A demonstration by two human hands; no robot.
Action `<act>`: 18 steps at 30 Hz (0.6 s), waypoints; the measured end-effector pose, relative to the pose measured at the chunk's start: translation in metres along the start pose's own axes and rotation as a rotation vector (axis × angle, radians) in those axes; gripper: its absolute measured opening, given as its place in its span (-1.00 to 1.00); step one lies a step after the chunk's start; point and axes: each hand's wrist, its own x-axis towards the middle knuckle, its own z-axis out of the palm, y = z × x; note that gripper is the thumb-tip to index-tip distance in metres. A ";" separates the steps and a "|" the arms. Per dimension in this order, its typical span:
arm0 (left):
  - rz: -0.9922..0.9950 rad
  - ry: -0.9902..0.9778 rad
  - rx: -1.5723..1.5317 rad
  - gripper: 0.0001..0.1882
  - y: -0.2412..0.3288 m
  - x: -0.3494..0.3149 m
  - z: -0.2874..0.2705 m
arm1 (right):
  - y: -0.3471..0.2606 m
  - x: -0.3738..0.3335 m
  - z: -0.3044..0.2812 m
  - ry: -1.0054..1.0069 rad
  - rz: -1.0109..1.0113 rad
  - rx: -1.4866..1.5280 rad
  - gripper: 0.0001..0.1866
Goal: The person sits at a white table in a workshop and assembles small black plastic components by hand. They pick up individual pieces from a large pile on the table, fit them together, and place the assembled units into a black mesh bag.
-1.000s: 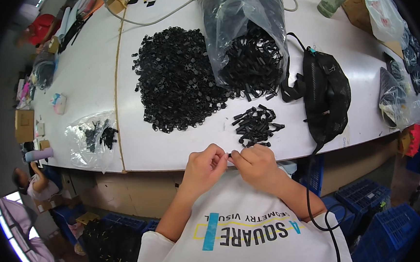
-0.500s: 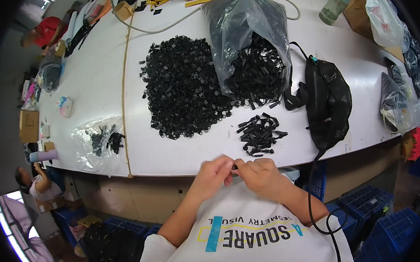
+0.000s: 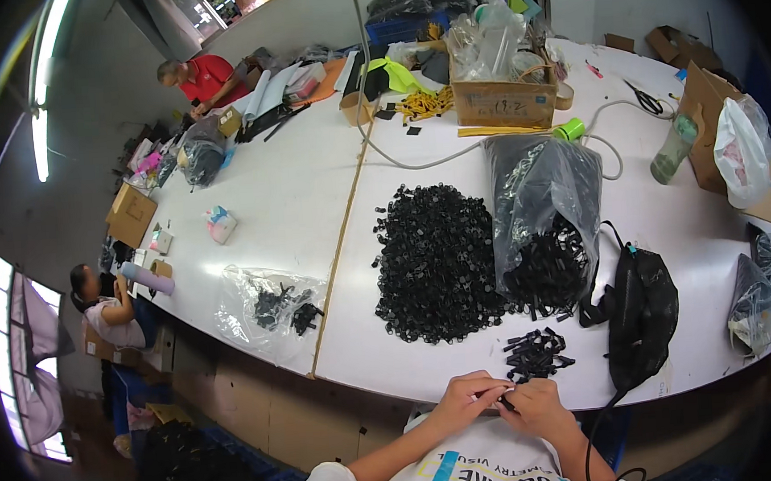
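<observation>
My left hand (image 3: 465,403) and my right hand (image 3: 537,407) meet just off the table's front edge, fingers pinched together. Between them is a small black part (image 3: 506,403), mostly covered by the fingers; its exact kind is too small to make out. Just beyond my right hand lies a small pile of black cord pulls (image 3: 537,355). Behind that pile, a clear plastic bag (image 3: 537,172) spills more such black pieces (image 3: 548,269). To its left spreads a big heap of small black plastic loop pieces (image 3: 436,264).
A black mesh bag (image 3: 643,312) with a cord lies at the right. Farther back stand a cardboard box (image 3: 505,102) and a green-tinted bottle (image 3: 674,149). Leftward lies a clear bag with black parts (image 3: 270,311). Two people, one in a red shirt (image 3: 213,78), are at the left.
The view has tilted up and swung left, so the table and hands appear lower and farther right. Both hands stay together at the small black part, with the fingers slightly shifted.
</observation>
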 end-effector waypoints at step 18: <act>0.017 -0.175 -0.067 -0.89 -0.025 0.012 -0.021 | -0.008 -0.006 0.003 -0.020 0.156 0.189 -0.86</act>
